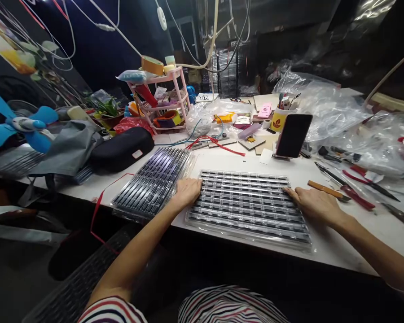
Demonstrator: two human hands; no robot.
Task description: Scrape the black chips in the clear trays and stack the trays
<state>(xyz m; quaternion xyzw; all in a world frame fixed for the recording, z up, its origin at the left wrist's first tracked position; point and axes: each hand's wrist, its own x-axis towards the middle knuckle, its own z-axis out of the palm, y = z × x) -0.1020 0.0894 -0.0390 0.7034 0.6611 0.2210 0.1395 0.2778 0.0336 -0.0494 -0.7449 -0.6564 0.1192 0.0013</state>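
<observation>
A clear plastic tray (245, 204) with rows of dark strip-like parts lies on the white table in front of me. My left hand (188, 190) is closed on its left edge, the fingertips hidden from view. At the opposite edge, my right hand (314, 204) grips the tray's upper right side with bent fingers. Just left of my left hand sits a second tray (155, 179) of similar dark strips, looking like a stack and reaching the table's front edge.
A black phone (293, 136) stands upright behind the tray. Pliers (370, 183) and a wooden-handled tool (328, 189) lie at right. A black case (123, 149), a pink shelf (164, 98) and a blue fan (20, 123) are at left. Plastic bags (323, 107) pile up at back right.
</observation>
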